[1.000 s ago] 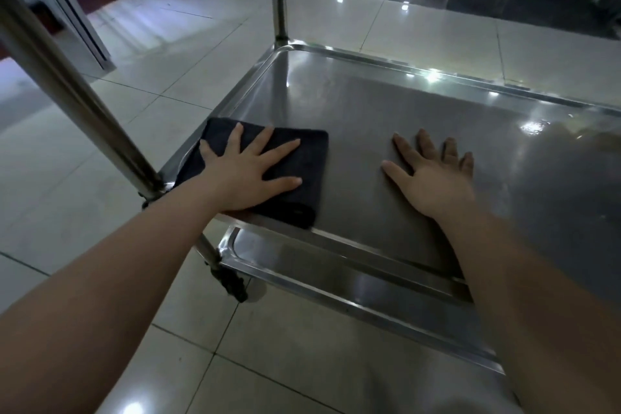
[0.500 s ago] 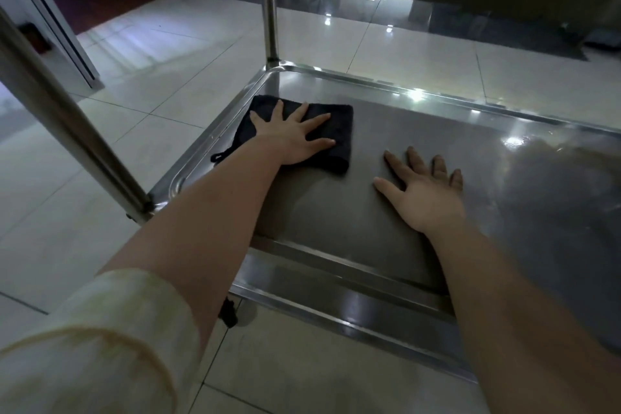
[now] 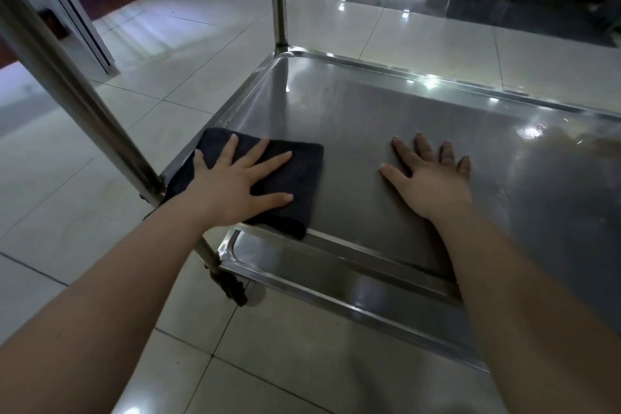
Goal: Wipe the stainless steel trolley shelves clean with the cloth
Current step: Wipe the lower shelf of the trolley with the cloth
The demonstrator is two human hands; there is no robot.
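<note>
My left hand (image 3: 232, 185) lies flat with fingers spread, pressing on the dark, folded, soft terry cloth (image 3: 304, 175). The cloth sits in the 8 o'clock corner of the brushed stainless steel trolley shelf (image 3: 369, 111), taking the edge nearest me as 6 o'clock. My right hand (image 3: 433, 185) is flat too, fingers straight, resting on bare steel at about 6 o'clock and holding nothing. I judge the cloth light and limp. It has no stiffness of its own, so it should bunch or unfold if I drag it by a corner. A broad palm over its middle is the hold that will carry it, and the smooth steel should let it slide easily. Its near edge rides up onto the raised rim (image 3: 379, 254) at 6 o'clock. Its left side is tucked close to the slanting round steel post (image 3: 70, 84) at 8 o'clock, so there is little room that way. The open run is toward 12 o'clock, up to the far upright post (image 3: 279, 3) at 11, and toward 3 o'clock past my right hand, which I would have to lift. Below the rim shows a lower steel shelf (image 3: 336, 282).
</note>
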